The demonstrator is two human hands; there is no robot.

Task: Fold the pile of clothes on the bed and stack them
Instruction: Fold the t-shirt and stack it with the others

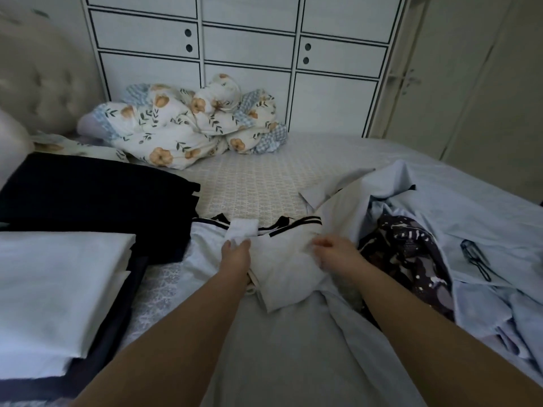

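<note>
My head view is dim and flat, bluish-grey, with no hard shadows or glare and no light source I can place. Corners darken, and the wardrobe (249, 45) lines bow from wide-angle distortion. Both hands look slightly soft; dark fabrics lose detail.

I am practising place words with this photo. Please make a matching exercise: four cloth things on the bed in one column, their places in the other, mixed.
Things:
1. floral quilt
2. folded white stack
3. dark patterned garment
4. white garment with black stripes

Places:
A. under both hands
B. far side, by the cabinets
C. near left
D. right, among pale blue cloth

Pairs: 1-B, 2-C, 3-D, 4-A
</note>
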